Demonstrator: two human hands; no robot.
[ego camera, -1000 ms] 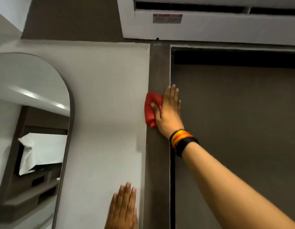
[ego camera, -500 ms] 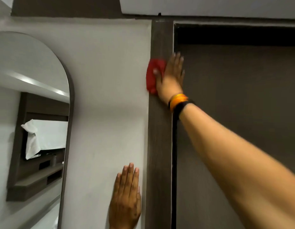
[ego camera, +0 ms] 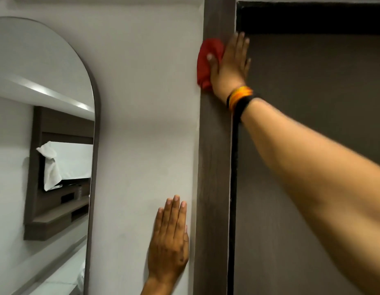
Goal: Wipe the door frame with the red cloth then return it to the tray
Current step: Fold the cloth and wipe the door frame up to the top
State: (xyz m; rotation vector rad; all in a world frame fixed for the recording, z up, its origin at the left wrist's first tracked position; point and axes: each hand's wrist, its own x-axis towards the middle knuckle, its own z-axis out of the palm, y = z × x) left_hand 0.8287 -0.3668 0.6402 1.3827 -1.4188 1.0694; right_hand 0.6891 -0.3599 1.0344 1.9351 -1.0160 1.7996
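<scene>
The red cloth (ego camera: pixel 207 62) is pressed flat against the dark brown door frame (ego camera: pixel 213 167), high up near its top corner. My right hand (ego camera: pixel 230 64) lies spread over the cloth, thumb on the red fabric, fingers reaching across to the frame's inner edge; a yellow and black band sits at the wrist. My left hand (ego camera: pixel 170 237) rests flat on the white wall just left of the frame, fingers together and pointing up, holding nothing. No tray is in view.
The dark door (ego camera: pixel 312 145) fills the right side, shut inside the frame. An arched mirror (ego camera: pixel 44 145) hangs on the white wall (ego camera: pixel 146 103) at the left and reflects a wooden shelf unit and a white cloth.
My right hand has slid the red cloth up the frame toward its top corner. My left hand has stayed flat on the wall, and the view has tilted down.
</scene>
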